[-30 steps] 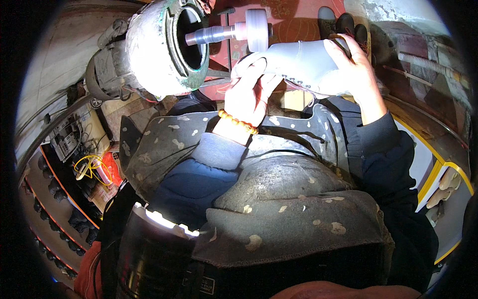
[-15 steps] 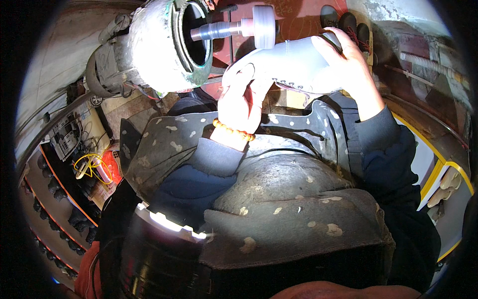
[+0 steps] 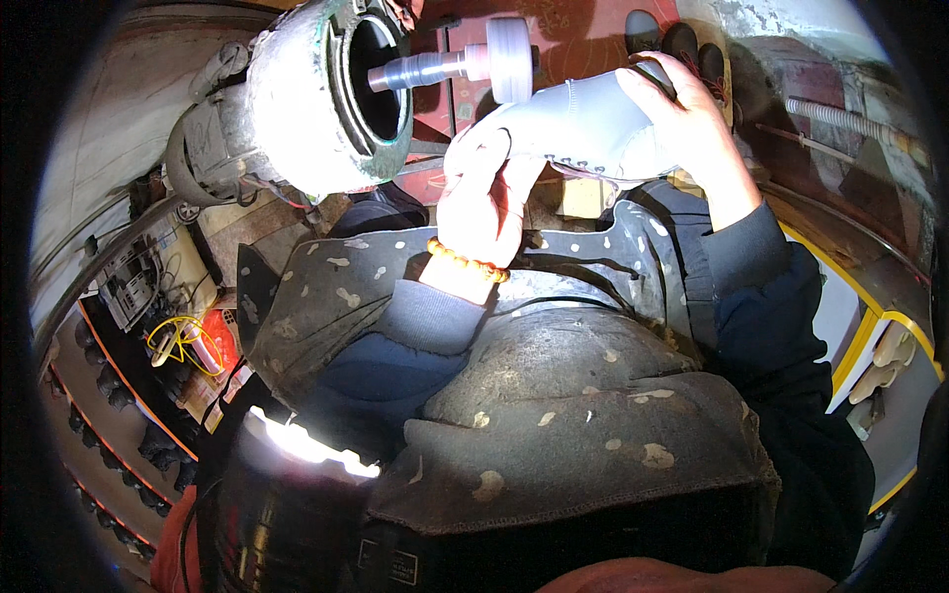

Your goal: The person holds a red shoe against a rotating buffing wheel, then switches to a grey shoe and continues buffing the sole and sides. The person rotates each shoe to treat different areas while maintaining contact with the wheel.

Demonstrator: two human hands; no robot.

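At either end of a grey lace-up boot (image 3: 588, 121), the left hand (image 3: 479, 203) and right hand (image 3: 697, 128) grip it, a pale wheel (image 3: 509, 61) on a spindle (image 3: 423, 70) from a drum-shaped housing (image 3: 297, 104) crowding its far edge, with dark shoes (image 3: 680, 42) beyond and a corrugated hose (image 3: 840, 120) at right.

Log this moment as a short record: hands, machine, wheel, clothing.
Left hand: grips left end of smooth pale grey shoe
Right hand: grips the shoe's other end, by its dark opening
Machine: rounded whitish housing; shiny metal spindle bearing pale cylindrical wheel
Wheel to shoe: close; contact cannot be told
Clothing: dark apron with pale spots; orange bead bracelet, left wrist
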